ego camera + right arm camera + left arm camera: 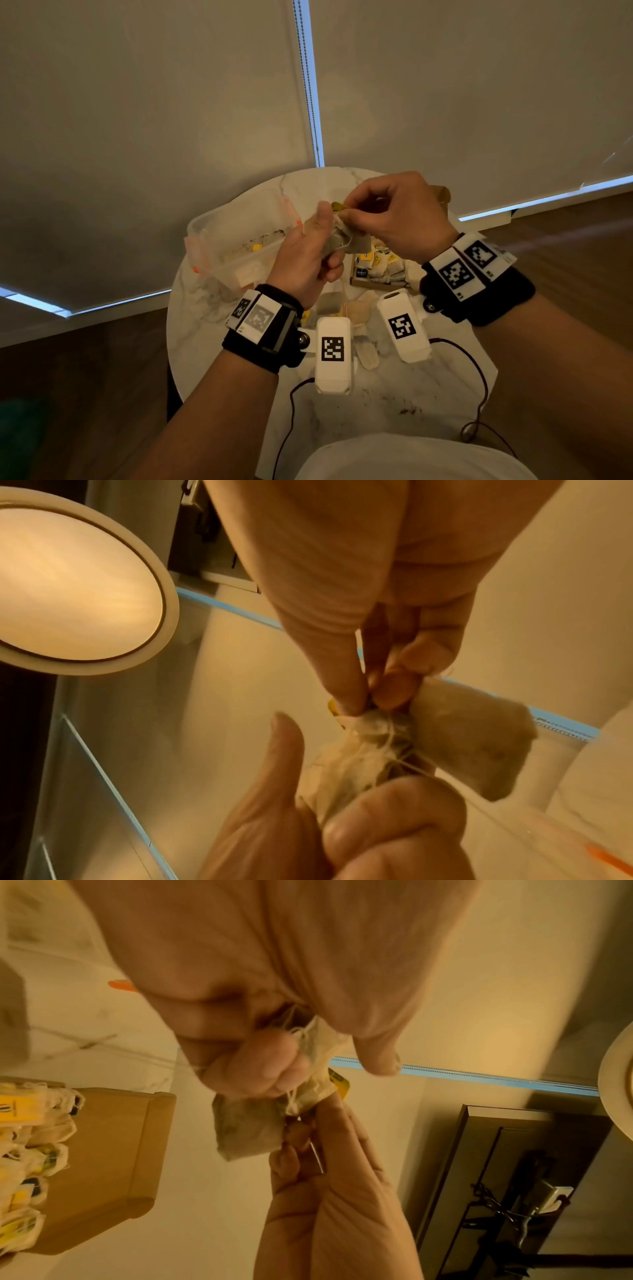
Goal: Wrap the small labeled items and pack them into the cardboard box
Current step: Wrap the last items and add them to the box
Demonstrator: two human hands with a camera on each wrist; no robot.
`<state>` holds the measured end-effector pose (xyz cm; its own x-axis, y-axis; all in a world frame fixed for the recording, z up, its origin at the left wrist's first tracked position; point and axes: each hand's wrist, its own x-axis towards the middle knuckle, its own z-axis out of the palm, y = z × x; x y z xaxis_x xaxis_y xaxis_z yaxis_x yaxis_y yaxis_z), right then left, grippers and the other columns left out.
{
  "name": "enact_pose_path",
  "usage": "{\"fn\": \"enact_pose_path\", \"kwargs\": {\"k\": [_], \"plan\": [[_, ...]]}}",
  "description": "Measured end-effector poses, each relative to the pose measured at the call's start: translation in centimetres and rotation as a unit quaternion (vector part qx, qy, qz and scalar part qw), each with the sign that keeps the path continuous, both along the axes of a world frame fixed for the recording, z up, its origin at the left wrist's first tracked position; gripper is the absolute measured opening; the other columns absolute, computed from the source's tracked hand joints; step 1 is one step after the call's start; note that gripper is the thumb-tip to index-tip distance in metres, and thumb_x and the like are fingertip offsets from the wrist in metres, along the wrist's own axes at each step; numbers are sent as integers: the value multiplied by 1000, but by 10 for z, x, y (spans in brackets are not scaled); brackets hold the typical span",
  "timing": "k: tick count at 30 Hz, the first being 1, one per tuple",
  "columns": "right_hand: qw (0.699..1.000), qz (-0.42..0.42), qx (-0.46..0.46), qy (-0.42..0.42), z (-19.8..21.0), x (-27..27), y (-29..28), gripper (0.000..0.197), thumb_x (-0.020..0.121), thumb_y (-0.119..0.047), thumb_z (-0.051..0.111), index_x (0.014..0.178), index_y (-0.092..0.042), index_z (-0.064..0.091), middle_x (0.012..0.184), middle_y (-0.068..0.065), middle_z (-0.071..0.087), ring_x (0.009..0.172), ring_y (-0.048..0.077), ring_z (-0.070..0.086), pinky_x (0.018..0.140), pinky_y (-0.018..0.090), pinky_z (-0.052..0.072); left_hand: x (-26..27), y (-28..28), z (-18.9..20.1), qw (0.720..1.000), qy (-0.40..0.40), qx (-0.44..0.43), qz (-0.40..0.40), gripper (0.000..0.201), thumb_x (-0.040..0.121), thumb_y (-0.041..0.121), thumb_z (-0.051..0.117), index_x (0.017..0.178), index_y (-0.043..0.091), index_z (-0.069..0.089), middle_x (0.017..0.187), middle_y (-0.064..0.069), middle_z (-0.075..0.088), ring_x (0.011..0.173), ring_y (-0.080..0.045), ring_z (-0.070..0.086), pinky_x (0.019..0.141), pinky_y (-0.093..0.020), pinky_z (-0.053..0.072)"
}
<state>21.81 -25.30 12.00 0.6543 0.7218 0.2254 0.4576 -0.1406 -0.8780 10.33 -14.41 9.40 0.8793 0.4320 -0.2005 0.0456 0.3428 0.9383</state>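
Above the round table, my left hand (323, 241) grips a tea bag (350, 240) with its fingers curled round it and the thumb up. My right hand (343, 213) pinches the bag's yellow tag (339, 206) and string at the gathered top. In the left wrist view the grey-brown tea bag (246, 1129) hangs below the curled fingers, with the yellow tag (341, 1084) beside it. In the right wrist view thin string crosses the crumpled tea bag (469, 737). The cardboard box (442, 196) lies under my right hand, holding several wrapped tea bags (380, 265).
A clear plastic container (236, 219) with orange clips sits at the table's back left. Loose tea bags (363, 308) lie near the front middle, by the wrist cameras. Two dark cables (479, 383) trail across the near table. Crumbs dot the marble table (394, 404).
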Motion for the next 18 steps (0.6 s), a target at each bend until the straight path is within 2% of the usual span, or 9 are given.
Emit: {"fn": "enact_pose_path", "kwargs": {"k": [3,5,7,9,11,12,14,16,18], "plan": [[1000,8,7,-22,-1,-1,0,6,85,-16,73,90,-16,77,79,-7,73,72,7,69,67,24,56,2,-2,1,1000,-15,14,19,17,98,26,57,88,12,59,62,2,40,49,-9,30,40,-20,26],[998,-35,48,-23,-4,-3,-5,8,88,-17,71,94,-13,74,82,-6,71,74,6,67,69,21,55,4,0,4,998,-7,-5,58,26,101,19,52,81,14,66,61,2,46,48,-9,31,40,-20,25],[993,-82,80,11,-15,-7,-14,13,88,-21,70,96,-10,68,86,-2,69,77,8,65,69,22,53,7,3,8,996,-13,-21,87,29,103,19,49,86,11,70,69,-4,55,47,-9,34,39,-20,27],[996,-67,16,62,-37,-12,-19,33,82,-32,74,108,-15,63,99,-4,67,90,8,64,74,23,53,9,5,11,995,-20,-19,91,30,103,22,48,90,9,72,77,-10,55,47,-9,37,39,-20,30],[990,15,-100,100,-60,-21,-13,56,75,-42,79,124,-24,59,117,-11,63,108,4,59,85,27,51,11,6,13,995,-27,-18,95,31,104,23,48,92,9,72,77,-11,53,46,-8,39,39,-19,32],[983,56,-126,120,-69,-25,-8,59,74,-42,80,126,-26,59,122,-12,63,113,4,58,88,29,51,12,6,13,995,-27,-20,97,30,104,23,48,93,9,72,75,-10,52,46,-8,40,39,-19,33],[974,99,-116,168,-85,-32,3,39,76,-29,81,113,-26,68,111,-8,70,103,3,63,86,30,53,14,7,15,994,-21,-23,106,30,104,24,47,95,9,72,77,-8,54,47,-7,42,41,-19,34],[970,97,-92,202,-91,-37,8,17,80,-14,78,94,-22,72,90,-2,73,82,6,67,75,26,53,15,8,15,992,-15,-34,120,30,104,22,47,93,10,72,82,-6,61,48,-6,42,42,-19,37],[961,81,-75,252,-88,-42,6,8,84,-6,72,86,-14,72,80,4,72,72,11,67,67,27,55,15,12,13,990,-11,-43,135,30,104,21,47,91,9,71,78,-2,65,49,-7,43,44,-19,39]]}}
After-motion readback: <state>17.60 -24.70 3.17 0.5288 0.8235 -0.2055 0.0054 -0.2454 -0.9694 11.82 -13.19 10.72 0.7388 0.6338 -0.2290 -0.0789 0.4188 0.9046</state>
